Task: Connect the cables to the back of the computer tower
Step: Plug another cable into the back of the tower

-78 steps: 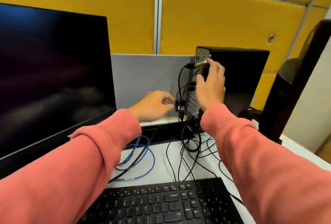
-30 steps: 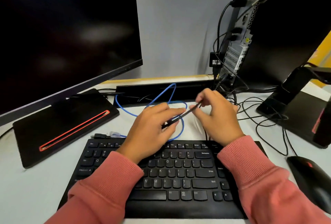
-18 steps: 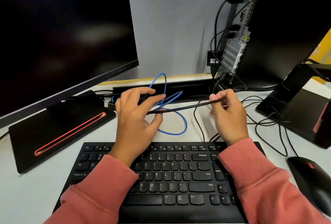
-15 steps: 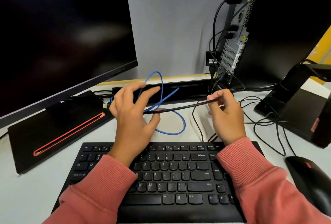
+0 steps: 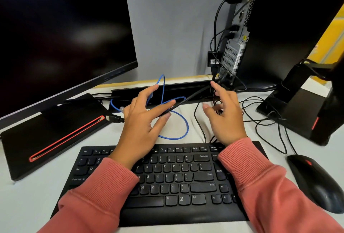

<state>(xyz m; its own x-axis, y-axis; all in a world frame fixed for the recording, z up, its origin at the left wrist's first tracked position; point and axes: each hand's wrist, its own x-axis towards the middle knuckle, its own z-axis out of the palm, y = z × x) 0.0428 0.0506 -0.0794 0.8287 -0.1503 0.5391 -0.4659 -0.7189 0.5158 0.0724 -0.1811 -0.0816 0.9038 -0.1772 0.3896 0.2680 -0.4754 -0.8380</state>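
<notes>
The black computer tower (image 5: 290, 27) stands at the back right, its rear panel (image 5: 233, 53) facing left with several black cables plugged in. My left hand (image 5: 141, 122) pinches a loose black cable (image 5: 188, 98) between thumb and fingers; the cable's plug (image 5: 114, 118) sticks out to the left of the hand. From the hand the cable runs up and right toward the foot of the tower. My right hand (image 5: 226, 119) hovers beside it with fingers spread, holding nothing. A blue network cable (image 5: 183, 130) loops on the desk under both hands, its clear plug (image 5: 122, 108) by my left hand.
A large dark monitor (image 5: 61, 33) fills the left, its base (image 5: 52, 132) marked with a red stripe. A black keyboard (image 5: 167, 180) lies under my wrists and a mouse (image 5: 316, 182) to the right. A second monitor stand (image 5: 301, 108) and thin tangled wires (image 5: 270, 121) sit at right.
My right hand has let go of the black cable and spread its fingers. My left hand keeps its pinch on the cable, and the plug now shows to its left.
</notes>
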